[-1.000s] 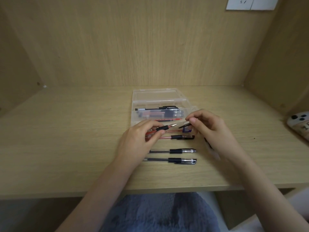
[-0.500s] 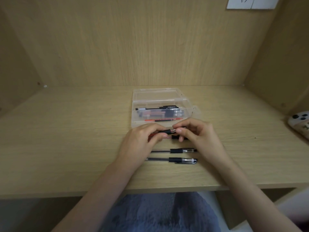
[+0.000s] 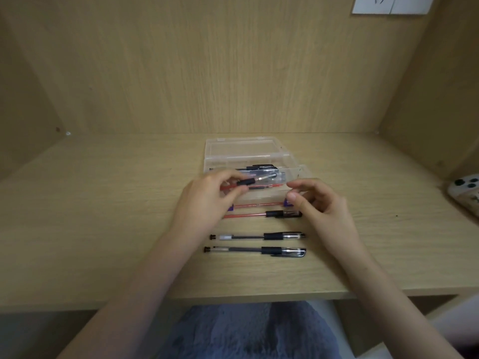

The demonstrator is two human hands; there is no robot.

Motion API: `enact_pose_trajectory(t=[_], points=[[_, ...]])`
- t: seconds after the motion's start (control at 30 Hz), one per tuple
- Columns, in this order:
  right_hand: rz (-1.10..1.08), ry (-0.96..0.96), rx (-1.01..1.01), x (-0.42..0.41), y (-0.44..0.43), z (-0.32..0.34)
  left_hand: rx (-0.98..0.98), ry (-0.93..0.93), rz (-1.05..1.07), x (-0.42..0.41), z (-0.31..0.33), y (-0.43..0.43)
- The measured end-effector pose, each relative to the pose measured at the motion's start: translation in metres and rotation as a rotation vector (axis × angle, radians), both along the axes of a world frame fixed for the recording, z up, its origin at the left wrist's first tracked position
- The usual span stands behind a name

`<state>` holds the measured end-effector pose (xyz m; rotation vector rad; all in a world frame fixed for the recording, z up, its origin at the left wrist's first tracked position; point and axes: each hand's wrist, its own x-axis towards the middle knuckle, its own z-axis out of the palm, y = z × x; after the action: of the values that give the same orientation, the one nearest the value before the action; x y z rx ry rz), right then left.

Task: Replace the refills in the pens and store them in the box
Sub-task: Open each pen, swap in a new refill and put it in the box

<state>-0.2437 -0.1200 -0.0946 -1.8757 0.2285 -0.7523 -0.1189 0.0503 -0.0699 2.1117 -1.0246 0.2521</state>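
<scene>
One clear box (image 3: 248,161) on wooden desk (image 3: 103,216), wood-panelled alcove (image 3: 233,73), white socket (image 3: 388,5).

Light wooden desk (image 3: 103,229) with matching back panel (image 3: 220,73), a white wall socket (image 3: 388,5) at upper right, a cased phone (image 3: 466,194) at the right edge, and blue-grey fabric (image 3: 246,332) below the front edge.

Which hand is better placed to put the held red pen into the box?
Left. The left hand pinches the red pen right at the open box; the right hand hangs beside it, holding nothing.
</scene>
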Motion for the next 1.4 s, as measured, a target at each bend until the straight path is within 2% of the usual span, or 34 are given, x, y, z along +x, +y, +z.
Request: enact_pose_trajectory(t=[0.1, 0.2, 0.33, 0.4, 0.67, 0.93, 1.0, 1.23, 1.4], points=[[-0.005, 0.048, -0.098, 0.001, 0.001, -0.004, 0.009, -0.004, 0.029, 0.027, 0.015, -0.015], [-0.002, 0.075, -0.190, 0.003, 0.002, -0.006, 0.066, 0.084, 0.017, 0.058, 0.014, -0.038], [-0.005, 0.066, -0.186, 0.002, 0.001, -0.006, 0.192, 0.132, -0.008, 0.082, 0.001, -0.059], [-0.002, 0.075, -0.188, 0.002, 0.001, -0.006, 0.196, 0.156, -0.037, 0.083, -0.001, -0.063], [-0.004, 0.078, -0.210, 0.002, 0.000, -0.008, 0.066, 0.033, -0.153, 0.028, 0.017, -0.036], [-0.006, 0.073, -0.227, 0.002, 0.001, -0.008, 0.223, 0.134, -0.353, -0.020, -0.012, 0.003], [-0.005, 0.083, -0.225, 0.002, 0.000, -0.008, 0.260, 0.126, -0.337, -0.017, -0.019, 0.005], [0.050, 0.116, -0.186, 0.000, 0.004, -0.005, 0.272, -0.094, -0.272, -0.019, -0.020, 0.004], [0.140, 0.127, -0.224, -0.002, 0.009, 0.001, 0.068, 0.045, -0.142, -0.015, -0.020, 0.010]])
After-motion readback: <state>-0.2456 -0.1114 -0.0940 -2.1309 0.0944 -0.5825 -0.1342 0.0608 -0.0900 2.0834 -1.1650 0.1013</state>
